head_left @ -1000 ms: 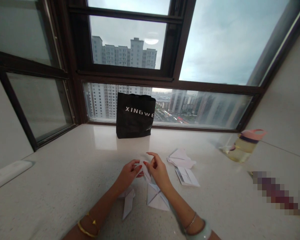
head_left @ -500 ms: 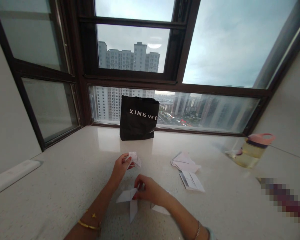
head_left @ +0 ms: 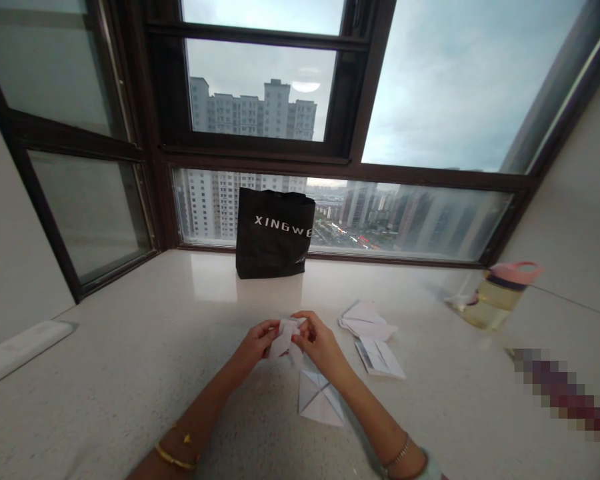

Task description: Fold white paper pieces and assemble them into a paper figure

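Folded white paper (head_left: 283, 339) is held between my two hands, just above the speckled white counter. My left hand (head_left: 260, 341) pinches its left side, while the fingers of my right hand (head_left: 317, 337) close on its right side. Whether it is one piece or two pressed together I cannot tell. A creased square of paper (head_left: 320, 398) with crossing fold lines lies flat below, partly under my right forearm. To the right of my hands rest a pile of folded papers (head_left: 365, 320) and a folded paper packet (head_left: 380, 358).
A black bag (head_left: 275, 250) with white lettering stands against the window. At the right is a bottle (head_left: 500, 300) with a pink lid, and nearer me a pixelated patch (head_left: 565, 393). A long white strip (head_left: 25, 350) lies at the left edge.
My right hand has risen with its folded paper and met my left hand. My left hand has moved slightly right and down. The creased square is now more exposed.
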The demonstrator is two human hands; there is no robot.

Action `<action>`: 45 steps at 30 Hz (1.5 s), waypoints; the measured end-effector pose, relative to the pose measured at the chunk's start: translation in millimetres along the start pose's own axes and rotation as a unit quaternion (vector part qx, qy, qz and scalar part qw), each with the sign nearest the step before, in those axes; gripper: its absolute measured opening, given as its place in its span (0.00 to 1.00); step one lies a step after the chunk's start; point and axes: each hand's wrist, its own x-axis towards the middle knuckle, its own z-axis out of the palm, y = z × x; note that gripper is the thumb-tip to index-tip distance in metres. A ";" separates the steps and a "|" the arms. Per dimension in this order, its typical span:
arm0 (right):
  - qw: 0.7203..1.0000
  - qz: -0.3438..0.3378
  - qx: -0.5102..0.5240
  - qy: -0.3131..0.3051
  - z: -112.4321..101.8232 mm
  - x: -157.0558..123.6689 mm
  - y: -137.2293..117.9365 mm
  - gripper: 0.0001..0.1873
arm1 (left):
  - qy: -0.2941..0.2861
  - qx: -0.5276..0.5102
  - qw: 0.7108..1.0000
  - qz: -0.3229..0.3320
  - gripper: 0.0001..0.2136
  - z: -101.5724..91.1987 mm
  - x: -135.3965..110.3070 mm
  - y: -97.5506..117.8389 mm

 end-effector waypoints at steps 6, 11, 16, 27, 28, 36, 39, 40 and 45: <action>0.998 -0.024 -0.054 0.011 -1.4 -2.2 -4.0 0.19 | -0.010 0.018 1.000 -0.018 0.24 0.4 2.4 -1.8; 0.997 -0.021 -0.071 0.015 -2.4 -2.4 -5.7 0.19 | -0.019 0.040 0.999 0.001 0.24 4.2 0.8 -0.4; 0.997 -0.022 -0.072 0.032 -0.7 -3.6 -4.5 0.16 | -0.035 0.072 0.997 0.021 0.23 7.8 -2.8 1.2; 0.997 0.058 0.052 0.011 -1.8 3.6 11.4 0.17 | -0.027 0.145 0.986 0.078 0.20 6.8 -4.0 0.4; 0.996 0.060 0.060 0.015 -1.2 3.1 10.5 0.18 | -0.020 0.160 0.984 0.081 0.20 7.6 -4.9 0.5; 0.990 0.077 0.120 0.015 13.5 0.0 11.2 0.24 | 0.013 0.254 0.960 0.116 0.17 10.2 -9.8 5.5; 0.991 0.087 0.103 -0.011 13.4 1.4 15.2 0.25 | 0.027 0.271 0.955 0.120 0.15 10.1 -10.1 6.5; 0.993 0.083 0.078 -0.018 10.7 2.0 15.0 0.24 | 0.029 0.279 0.953 0.117 0.15 9.8 -10.0 6.5; 0.985 0.061 -0.152 -0.057 -23.2 -1.7 4.6 0.17 | 0.044 0.286 0.950 0.118 0.14 7.6 -8.4 6.2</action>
